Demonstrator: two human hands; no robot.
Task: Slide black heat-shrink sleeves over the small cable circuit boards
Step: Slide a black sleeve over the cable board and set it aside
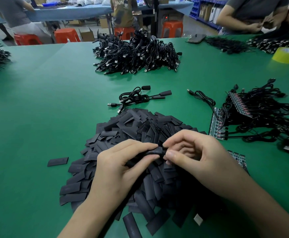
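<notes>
1. The person's left hand (123,162) pinches one black sleeve (153,152) between thumb and fingers. It's held just above the sleeve pile (140,127), on the near side of the green table (45,100).
2. The right hand (197,152) has thumb and forefinger nipped onto the sleeve's right-hand end. Whether a circuit board is going in there, can't tell, since the fingers hide the mouth.
3. Biggest risk imo: these sleeves lie flat. If the mouth isn't squeezed open, a board corner would likely catch the lip and either buckle it or go in crooked.
4. Shoving harder to fix that could strain the thin wires where they join the board, which looks like the weak spot.
5. The hands are right over the pile, so a dropped sleeve just vanishes among identical ones. That only costs time. A dropped board would be more annoying, being small and dark on a black heap.
6. Any cable slack is hidden under the hands. If it drags through the pile, it could sweep sleeves toward the table edge.
7. The bare board strips (216,124) and their cable tangle (260,114) sit to the right. The few cables that look done (136,97) lie just beyond the pile. If those two lots get mixed, an unsleeved one could slip through.
</notes>
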